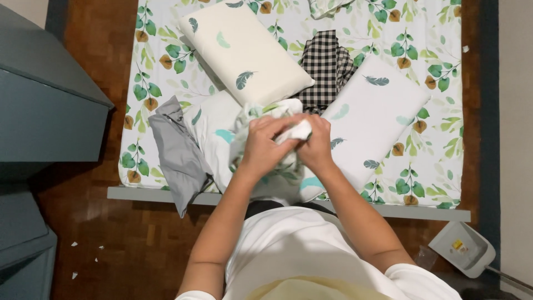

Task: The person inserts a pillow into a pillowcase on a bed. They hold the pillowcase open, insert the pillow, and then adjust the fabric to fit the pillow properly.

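My left hand [265, 145] and right hand [316, 145] are gripping together one bunched white leaf-printed cloth [261, 119], over the bed with leaf-patterned sheet [433, 144], a grey folded garment [177, 153] lying just beside it

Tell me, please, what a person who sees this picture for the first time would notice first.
First come the left hand and right hand, gripping a bunched leaf-print cloth together at the centre, above the near edge of the bed. Next, two white feather-print pillows: one pillow behind the hands, the other pillow to the right, with a black checked cloth between them.
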